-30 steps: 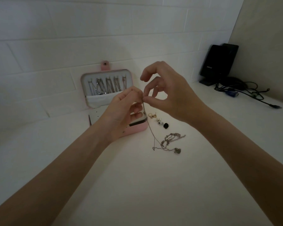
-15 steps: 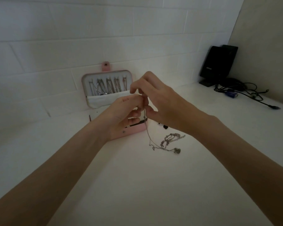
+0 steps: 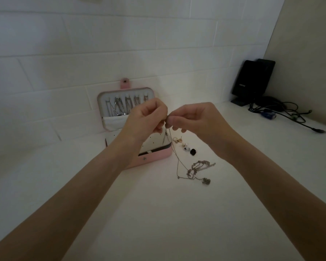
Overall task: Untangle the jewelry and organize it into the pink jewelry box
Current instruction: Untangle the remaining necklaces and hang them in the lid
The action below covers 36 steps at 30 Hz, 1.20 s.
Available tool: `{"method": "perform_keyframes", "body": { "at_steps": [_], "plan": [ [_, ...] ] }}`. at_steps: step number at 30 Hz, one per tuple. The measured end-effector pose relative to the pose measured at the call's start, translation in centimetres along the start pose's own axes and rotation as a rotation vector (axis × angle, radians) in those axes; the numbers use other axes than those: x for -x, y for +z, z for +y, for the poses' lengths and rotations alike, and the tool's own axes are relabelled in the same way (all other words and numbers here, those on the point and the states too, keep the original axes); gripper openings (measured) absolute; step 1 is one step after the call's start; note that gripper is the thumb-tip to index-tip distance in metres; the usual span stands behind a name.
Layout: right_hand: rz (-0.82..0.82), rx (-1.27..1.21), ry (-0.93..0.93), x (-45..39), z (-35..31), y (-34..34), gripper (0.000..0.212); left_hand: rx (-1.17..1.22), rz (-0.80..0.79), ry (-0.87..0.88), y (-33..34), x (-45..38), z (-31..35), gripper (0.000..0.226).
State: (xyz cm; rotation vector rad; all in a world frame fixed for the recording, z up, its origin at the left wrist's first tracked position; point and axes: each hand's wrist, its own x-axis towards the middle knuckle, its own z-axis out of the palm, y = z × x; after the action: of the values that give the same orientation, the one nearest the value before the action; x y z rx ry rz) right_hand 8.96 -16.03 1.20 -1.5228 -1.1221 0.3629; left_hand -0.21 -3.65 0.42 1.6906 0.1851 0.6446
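- Here, a plain white worktop (image 3: 158,213) is seen under dim light, backed by a wall of white tiles (image 3: 120,44); a beige wall panel (image 3: 309,53) closes the corner on the right.
- A black speaker (image 3: 252,80) is stood in that corner, and a bundle of dark cables (image 3: 282,110) is spread over the worktop beside it.
- The pink jewelry box (image 3: 154,157) is set open against the tiles, its lid (image 3: 109,102) propped upright; several chains (image 3: 126,106) are hung in a row inside the lid, above a white pocket.
- A thin necklace chain (image 3: 174,151) is pinched at its upper end by both hands, held above the right front corner of the box.
- The left hand (image 3: 145,121) is curled, its grip clamped on the chain between thumb and fingertips; the right hand (image 3: 196,119) is pressed against it, its grip likewise clamped on the same spot.
- From the pinch the chain is hung down past the box's edge to the worktop, where it is run into a tangled heap of jewelry (image 3: 198,170) lying below and to the right of the hands.
- Small earrings (image 3: 178,140) and a black bead-like piece (image 3: 193,152) are laid just beside the box, between it and the heap.
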Motion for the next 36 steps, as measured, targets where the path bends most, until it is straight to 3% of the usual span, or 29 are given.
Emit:
{"method": "perform_keyframes", "body": {
  "at_steps": [6, 12, 18, 27, 36],
  "plan": [
    [0.059, -0.034, -0.075, 0.0, 0.2, 0.1, 0.009, 0.027, 0.002, -0.056, -0.2, 0.1, -0.4, 0.026],
    [0.071, 0.424, -0.409, -0.8, 0.2, 0.5, 0.021, 0.256, -0.046, -0.308, 0.2, -0.2, -0.5, 0.013],
    [0.037, 0.672, -0.53, -0.8, 0.5, 0.8, 0.027, 0.241, -0.044, -0.376, 0.4, -0.1, -0.6, 0.015],
    [0.096, 0.558, -0.502, -0.5, 0.9, 0.7, 0.034, 0.129, -0.033, -0.294, 0.5, 0.4, -0.5, 0.011],
    [0.085, 0.644, -0.507, -0.5, 1.0, -0.2, 0.034, -0.252, 0.028, -0.087, -0.3, 0.3, 0.7, 0.008]
  ]
}}
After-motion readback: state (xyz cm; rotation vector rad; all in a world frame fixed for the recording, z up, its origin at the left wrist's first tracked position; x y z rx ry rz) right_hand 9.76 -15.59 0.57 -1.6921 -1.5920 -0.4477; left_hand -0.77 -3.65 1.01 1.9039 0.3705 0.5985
